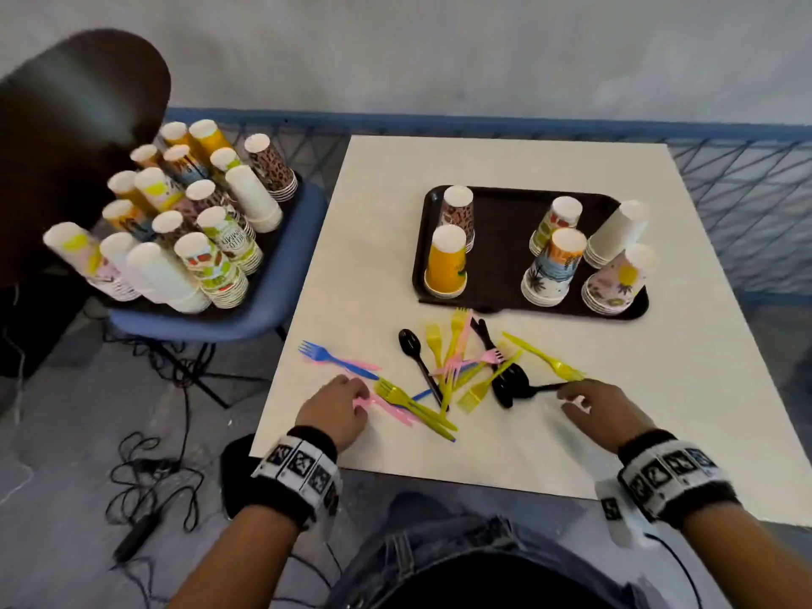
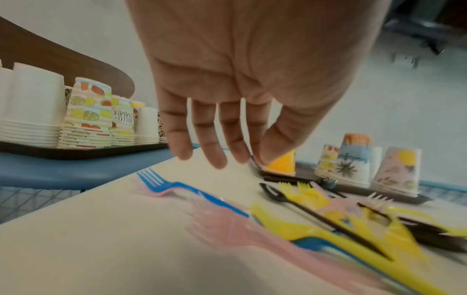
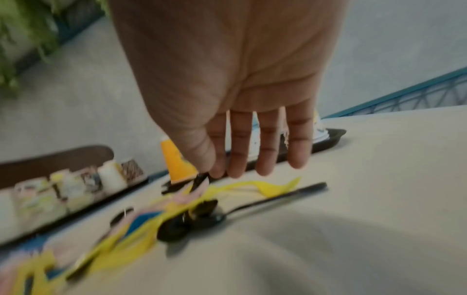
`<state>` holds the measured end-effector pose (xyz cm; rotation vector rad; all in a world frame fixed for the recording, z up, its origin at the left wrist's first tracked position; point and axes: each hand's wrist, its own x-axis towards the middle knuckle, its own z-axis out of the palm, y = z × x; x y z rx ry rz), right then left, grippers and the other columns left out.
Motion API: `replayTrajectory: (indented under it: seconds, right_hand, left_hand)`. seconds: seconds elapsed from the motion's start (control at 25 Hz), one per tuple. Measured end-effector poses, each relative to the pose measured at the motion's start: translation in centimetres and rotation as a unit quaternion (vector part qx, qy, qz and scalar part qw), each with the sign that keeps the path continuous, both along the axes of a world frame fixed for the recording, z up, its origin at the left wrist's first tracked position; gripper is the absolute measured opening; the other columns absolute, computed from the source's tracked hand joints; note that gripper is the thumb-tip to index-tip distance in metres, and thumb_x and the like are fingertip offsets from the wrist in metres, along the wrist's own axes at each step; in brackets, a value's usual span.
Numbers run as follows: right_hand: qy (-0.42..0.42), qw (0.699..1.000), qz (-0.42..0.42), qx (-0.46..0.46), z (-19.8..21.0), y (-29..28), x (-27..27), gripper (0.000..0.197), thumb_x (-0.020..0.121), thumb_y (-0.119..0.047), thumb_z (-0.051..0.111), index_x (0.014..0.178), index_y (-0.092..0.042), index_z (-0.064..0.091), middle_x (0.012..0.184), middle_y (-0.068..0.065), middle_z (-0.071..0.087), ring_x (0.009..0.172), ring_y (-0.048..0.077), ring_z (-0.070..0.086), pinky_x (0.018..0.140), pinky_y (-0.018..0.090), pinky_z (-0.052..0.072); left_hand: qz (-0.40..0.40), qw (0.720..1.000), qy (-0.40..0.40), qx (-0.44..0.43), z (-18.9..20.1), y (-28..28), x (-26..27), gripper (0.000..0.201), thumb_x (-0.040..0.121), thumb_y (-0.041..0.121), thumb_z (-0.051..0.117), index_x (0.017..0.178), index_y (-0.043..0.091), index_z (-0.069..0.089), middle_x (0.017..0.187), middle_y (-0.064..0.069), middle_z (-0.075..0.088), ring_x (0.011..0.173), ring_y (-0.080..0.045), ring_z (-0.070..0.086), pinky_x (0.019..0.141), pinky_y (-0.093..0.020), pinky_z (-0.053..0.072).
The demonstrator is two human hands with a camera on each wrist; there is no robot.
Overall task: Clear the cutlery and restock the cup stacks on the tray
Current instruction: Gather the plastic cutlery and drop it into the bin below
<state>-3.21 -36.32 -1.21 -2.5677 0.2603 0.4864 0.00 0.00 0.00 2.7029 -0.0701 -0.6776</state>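
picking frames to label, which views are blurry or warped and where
Head view: mostly sharp, wide-angle bend at the edges, cutlery pile clear. Left wrist view: left hand fairly sharp, near pink forks smeared. Right wrist view: blurred throughout, right hand soft, cutlery streaked, dark shadow on the table.

Soft even daylight; wrist views motion-blurred, right worst; head edges warped.

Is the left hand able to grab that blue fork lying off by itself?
Probably yes. The left hand hovers open over the table's near edge, and the blue fork lies just beyond its fingers. Only a pink fork lies partly under it; nothing covers it.
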Motion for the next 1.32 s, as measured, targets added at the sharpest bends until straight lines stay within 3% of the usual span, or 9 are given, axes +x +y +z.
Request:
replayTrajectory:
  seconds: [0.12, 0.28, 0.48, 0.68, 0.92, 1.04, 1.16, 1.32]
  right_hand:
    - [0.025, 0.997, 0.055, -0.054, -2.4, 1.3, 1.6, 0.034, 0.085, -0.013, 0.055, 0.118, -0.015, 0.059, 0.126, 0.009, 0.058, 0.116, 0.029, 0.051, 0.098, 0.036, 0.042]
    - [0.05, 0.987, 0.058, -0.144, -3.6, 1.8, 2.1, 0.047, 0.085, -0.013, 0.05, 0.131, -0.021, 0.046, 0.137, 0.002, 0.047, 0.127, 0.028, 0.037, 0.101, 0.039, 0.038]
    - [0.051, 0.969, 0.072, -0.232, -4.3, 2.1, 2.5, 0.033, 0.09, -0.016, 0.045, 0.122, -0.024, 0.051, 0.13, 0.0, 0.053, 0.123, 0.026, 0.039, 0.098, 0.038, 0.035]
    - [0.074, 0.971, 0.074, -0.215, -4.1, 1.9, 2.5, 0.028, 0.094, -0.016, 0.038, 0.119, -0.018, 0.052, 0.123, 0.007, 0.053, 0.119, 0.028, 0.044, 0.098, 0.037, 0.035]
    - [0.068, 0.975, 0.044, -0.206, -3.6, 1.9, 0.9, 0.034, 0.091, -0.004, 0.037, 0.121, -0.013, 0.049, 0.121, 0.012, 0.047, 0.108, 0.033, 0.053, 0.092, 0.04, 0.04]
    - [0.046, 0.972, 0.026, -0.229, -3.1, 2.2, -0.2, 0.037, 0.089, -0.006, 0.039, 0.125, -0.013, 0.047, 0.123, 0.011, 0.048, 0.107, 0.034, 0.054, 0.093, 0.039, 0.039]
    - [0.0, 0.977, -0.013, -0.211, -2.5, 2.5, -0.9, 0.03, 0.088, -0.014, 0.045, 0.117, -0.01, 0.054, 0.116, 0.014, 0.057, 0.097, 0.038, 0.059, 0.085, 0.04, 0.045]
    - [0.037, 0.976, -0.091, -0.196, -1.4, 2.9, -0.2, 0.022, 0.091, -0.021, 0.043, 0.108, -0.013, 0.055, 0.099, 0.021, 0.066, 0.087, 0.04, 0.063, 0.068, 0.036, 0.044]
  left_hand:
    - [0.014, 0.998, -0.065, 0.012, -1.8, 1.0, 3.2, 0.043, 0.083, 0.003, 0.046, 0.122, 0.017, 0.054, 0.134, -0.006, 0.046, 0.124, -0.027, 0.045, 0.099, -0.039, 0.042]
    - [-0.025, 0.994, -0.054, 0.088, -3.8, 3.2, 5.9, 0.056, 0.082, -0.004, 0.042, 0.133, 0.019, 0.046, 0.142, -0.003, 0.04, 0.128, -0.025, 0.041, 0.1, -0.039, 0.039]
    - [-0.112, 0.985, -0.085, 0.103, -5.9, 4.7, 7.5, 0.047, 0.086, 0.005, 0.044, 0.13, 0.021, 0.049, 0.138, 0.002, 0.048, 0.129, -0.021, 0.041, 0.101, -0.037, 0.034]
    - [-0.161, 0.974, -0.073, 0.14, -6.4, 4.3, 8.9, 0.039, 0.094, 0.009, 0.034, 0.127, 0.022, 0.05, 0.134, 0.0, 0.052, 0.127, -0.023, 0.044, 0.111, -0.039, 0.02]
    - [-0.193, 0.968, -0.043, 0.153, -5.9, 4.4, 10.9, 0.036, 0.093, 0.003, 0.032, 0.124, 0.012, 0.048, 0.126, -0.011, 0.053, 0.117, -0.029, 0.049, 0.099, -0.035, 0.032]
    - [-0.151, 0.981, -0.053, 0.107, -4.9, 4.5, 10.9, 0.035, 0.091, 0.0, 0.033, 0.123, 0.006, 0.046, 0.124, -0.016, 0.048, 0.112, -0.034, 0.052, 0.091, -0.04, 0.038]
    - [-0.12, 0.989, -0.075, 0.047, -4.2, 4.6, 9.8, 0.028, 0.098, 0.018, 0.034, 0.117, 0.003, 0.048, 0.117, -0.018, 0.051, 0.103, -0.037, 0.056, 0.081, -0.041, 0.043]
    - [-0.187, 0.979, -0.071, 0.036, -3.4, 2.8, 7.1, 0.034, 0.097, 0.031, 0.039, 0.114, 0.006, 0.053, 0.112, -0.014, 0.057, 0.101, -0.035, 0.058, 0.079, -0.04, 0.045]
